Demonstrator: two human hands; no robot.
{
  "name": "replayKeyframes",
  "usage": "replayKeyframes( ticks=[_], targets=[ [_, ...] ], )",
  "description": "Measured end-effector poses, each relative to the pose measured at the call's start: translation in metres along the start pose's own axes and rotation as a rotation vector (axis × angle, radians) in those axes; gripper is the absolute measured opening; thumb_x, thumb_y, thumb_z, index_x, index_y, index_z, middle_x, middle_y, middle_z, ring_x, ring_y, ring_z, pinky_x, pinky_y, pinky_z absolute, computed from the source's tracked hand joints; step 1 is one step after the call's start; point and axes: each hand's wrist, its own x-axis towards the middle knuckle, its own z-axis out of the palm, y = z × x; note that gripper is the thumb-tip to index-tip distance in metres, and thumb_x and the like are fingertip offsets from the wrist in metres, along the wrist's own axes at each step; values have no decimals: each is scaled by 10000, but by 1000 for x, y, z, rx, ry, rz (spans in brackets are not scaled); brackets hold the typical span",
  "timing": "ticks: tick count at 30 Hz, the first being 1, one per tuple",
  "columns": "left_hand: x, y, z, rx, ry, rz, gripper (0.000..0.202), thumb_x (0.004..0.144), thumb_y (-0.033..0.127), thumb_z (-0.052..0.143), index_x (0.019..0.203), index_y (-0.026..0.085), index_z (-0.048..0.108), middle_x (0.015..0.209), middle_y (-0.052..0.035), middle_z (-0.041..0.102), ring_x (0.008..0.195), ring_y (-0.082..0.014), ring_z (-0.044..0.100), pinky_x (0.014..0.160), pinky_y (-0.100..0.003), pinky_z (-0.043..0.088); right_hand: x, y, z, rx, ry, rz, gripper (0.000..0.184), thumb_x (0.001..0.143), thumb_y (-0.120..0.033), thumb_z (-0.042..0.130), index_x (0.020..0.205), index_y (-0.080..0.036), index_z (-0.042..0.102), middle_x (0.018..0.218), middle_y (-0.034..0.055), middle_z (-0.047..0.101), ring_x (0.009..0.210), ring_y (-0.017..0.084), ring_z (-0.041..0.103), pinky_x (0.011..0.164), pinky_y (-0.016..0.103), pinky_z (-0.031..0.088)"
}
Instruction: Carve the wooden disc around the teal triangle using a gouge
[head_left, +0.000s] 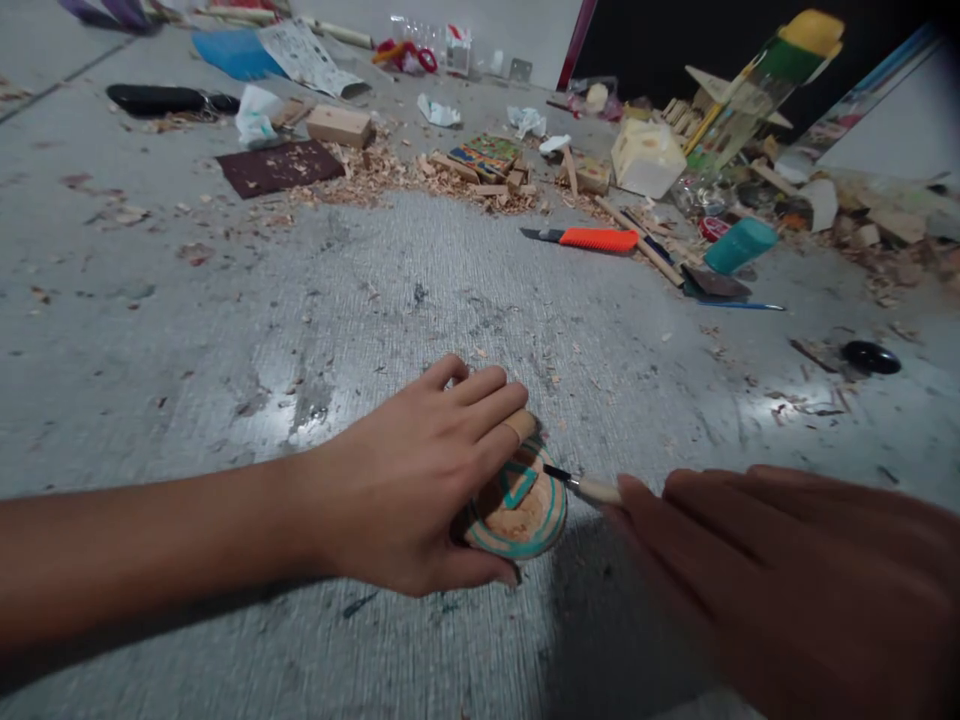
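Note:
A round wooden disc (525, 520) with turquoise painted rings and a turquoise triangle lies on the grey floor. My left hand (435, 470) is closed over its left side, thumb at the near edge and fingers at the far edge, a bandage around one finger. In my right hand (750, 560) I pinch a paintbrush (596, 489) with a pale handle. Its dark bristles are at the right part of the disc; whether they touch it I cannot tell. My left hand hides part of the disc.
Beyond the disc lie an orange craft knife (600, 240), a turquoise paint bottle (741, 246), a thin blue brush (742, 306) and dark sandpaper (281, 168). Wood shavings (375, 175) and a wooden block (339, 126) are farther back. A black oval object (870, 357) sits at right.

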Motion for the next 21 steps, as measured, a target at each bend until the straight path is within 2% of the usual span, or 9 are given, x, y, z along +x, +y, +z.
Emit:
replayKeyframes(
  ticks=[2, 4, 8, 12, 14, 18, 21],
  targets=[
    [1, 2, -2, -20, -37, -19, 556, 801, 601, 737, 1093, 143, 621, 1049, -88, 630, 963, -295, 551, 840, -468, 342, 1, -7, -4, -11, 3, 26, 313, 939, -93, 461, 974, -219, 745, 801, 14, 781, 581, 199, 652, 573, 393, 472],
    [1, 3, -4, -54, -52, -19, 500, 781, 539, 728, 1081, 153, 624, 1047, -87, 635, 961, -295, 551, 834, -471, 358, 3, -13, -7, -32, -26, 30, 323, 906, -72, 485, 977, -211, 769, 817, 30, 794, 579, 218, 665, 535, 408, 480],
    [2, 0, -3, -116, -48, 3, 475, 808, 514, 715, 1100, 149, 628, 1067, -102, 638, 979, -302, 558, 846, -472, 400, 4, -17, -6, -49, -55, -41, 348, 879, -38, 499, 970, -183, 803, 854, 72, 806, 616, 227, 695, 537, 393, 530],
    [3, -2, -2, -150, -44, 28, 421, 833, 466, 712, 1073, 129, 635, 1067, -119, 623, 984, -306, 561, 855, -474, 442, 2, -17, 6, -16, 54, -20, 408, 903, -37, 419, 919, -198, 793, 799, 62, 782, 582, 227, 666, 531, 401, 504],
    [4, -3, -2, -163, -40, 41, 401, 839, 457, 713, 1049, 124, 637, 1060, -127, 618, 975, -306, 557, 837, -467, 464, 1, -17, 9, -7, 65, -15, 393, 909, -44, 420, 923, -201, 780, 786, 56, 768, 588, 228, 653, 554, 403, 490],
    [5, -4, -1, -179, -25, 74, 420, 839, 450, 724, 1077, 113, 642, 1057, -140, 617, 969, -310, 555, 820, -460, 501, 5, -13, 5, 39, 6, -5, 373, 917, -63, 409, 861, -234, 736, 714, 29, 710, 554, 221, 600, 555, 404, 430],
    [5, -5, 1, -168, -6, 86, 450, 839, 445, 731, 1118, 104, 645, 1052, -143, 617, 972, -315, 561, 833, -463, 516, 7, -7, 5, 32, -49, -27, 365, 957, -68, 420, 855, -235, 728, 716, 13, 712, 565, 206, 620, 571, 395, 413]
  ],
)
